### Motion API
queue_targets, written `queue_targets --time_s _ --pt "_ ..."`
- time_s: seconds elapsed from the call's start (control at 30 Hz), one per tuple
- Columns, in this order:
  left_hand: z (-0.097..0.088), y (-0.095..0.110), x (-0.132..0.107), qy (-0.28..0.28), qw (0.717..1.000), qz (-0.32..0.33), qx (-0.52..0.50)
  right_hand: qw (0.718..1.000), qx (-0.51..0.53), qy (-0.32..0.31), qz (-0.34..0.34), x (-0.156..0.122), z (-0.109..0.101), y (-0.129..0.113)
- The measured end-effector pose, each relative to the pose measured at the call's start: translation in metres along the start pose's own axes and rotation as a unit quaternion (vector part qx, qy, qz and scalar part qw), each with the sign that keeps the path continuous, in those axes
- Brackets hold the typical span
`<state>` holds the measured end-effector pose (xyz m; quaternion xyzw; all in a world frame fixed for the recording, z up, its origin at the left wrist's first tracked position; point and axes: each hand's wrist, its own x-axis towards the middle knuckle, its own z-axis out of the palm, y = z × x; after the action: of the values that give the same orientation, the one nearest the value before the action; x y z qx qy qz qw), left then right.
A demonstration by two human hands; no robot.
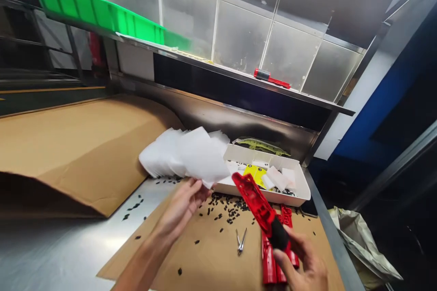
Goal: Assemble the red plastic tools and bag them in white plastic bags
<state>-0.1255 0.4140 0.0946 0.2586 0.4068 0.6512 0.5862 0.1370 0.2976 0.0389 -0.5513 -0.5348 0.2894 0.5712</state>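
My left hand (180, 209) grips a loose bunch of thin white sheets (184, 154) by their lower edge, above the cardboard. My right hand (302, 266) is closed around the black grip of a red plastic moulded part (254, 200), which tilts up and to the left. Below that hand, several more red plastic parts (269, 259) lie on the brown cardboard sheet (211, 254), partly hidden by my fingers. Small metal pliers (241, 241) lie between my hands, among scattered black plastic bits (228, 209).
A white tray (262, 193) behind my hands holds a yellow card (254, 175), white pieces and a green part (261, 147). Above are a steel shelf (232, 70) with a red-and-black item (271, 78) and a green bin (92, 13). A crumpled bag (362, 245) sits beyond the right table edge.
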Motion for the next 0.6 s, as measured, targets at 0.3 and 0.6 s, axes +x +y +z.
queue_targets --time_s 0.3,0.6 --pt "0.002 -0.013 -0.057 -0.046 0.976 -0.164 -0.136 0.948 -0.241 -0.011 -0.209 0.009 0.02 -0.031" --pt "0.019 -0.04 -0.056 0.085 0.975 -0.151 -0.14 0.946 -0.205 0.108 -0.225 -0.042 -0.009 -0.011"
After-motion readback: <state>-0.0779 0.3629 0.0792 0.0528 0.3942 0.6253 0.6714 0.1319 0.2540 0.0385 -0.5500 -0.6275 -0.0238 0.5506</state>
